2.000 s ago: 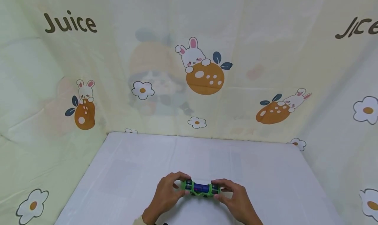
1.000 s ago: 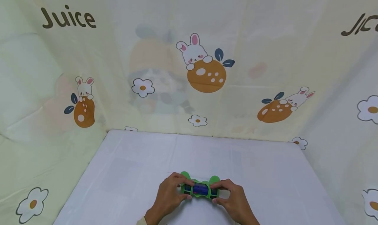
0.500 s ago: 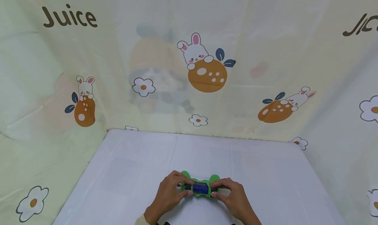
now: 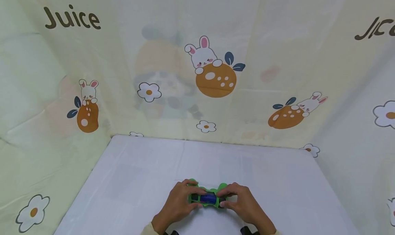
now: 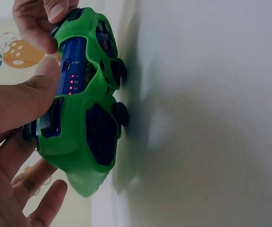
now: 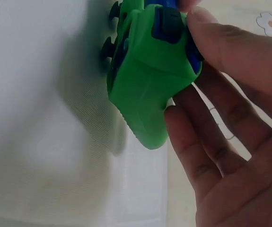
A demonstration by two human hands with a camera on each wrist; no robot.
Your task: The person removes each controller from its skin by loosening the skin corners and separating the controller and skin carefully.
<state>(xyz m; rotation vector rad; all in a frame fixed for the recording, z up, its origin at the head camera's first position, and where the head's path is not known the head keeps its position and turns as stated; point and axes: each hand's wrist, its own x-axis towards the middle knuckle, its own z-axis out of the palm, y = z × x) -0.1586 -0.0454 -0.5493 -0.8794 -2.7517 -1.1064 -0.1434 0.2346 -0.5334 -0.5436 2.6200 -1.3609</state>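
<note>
A blue game controller (image 4: 208,198) in a green cover is held between both hands, low over the white table. Its shoulder-button edge faces me and its two handles point away. In the left wrist view its thumbsticks face the table, and small red lights glow along its blue edge. My left hand (image 4: 180,201) grips the left end, thumb (image 5: 36,90) by the shoulder buttons, other fingers behind. At the other end, my right hand (image 4: 242,200) pinches it between thumb and fingers. In the right wrist view a green handle sticks out beside the right hand's fingers.
The white-covered table (image 4: 139,173) spreads around the hands. Cloth walls (image 4: 256,29) printed with rabbits, oranges and flowers stand at the back and both sides. Dark wrist gear (image 4: 246,230) shows at the bottom edge.
The controller has tipped so its green handles now show at the far side. Lately it has shifted slightly left, and the fingers have moved a little along its top. Both hands keep their hold.
</note>
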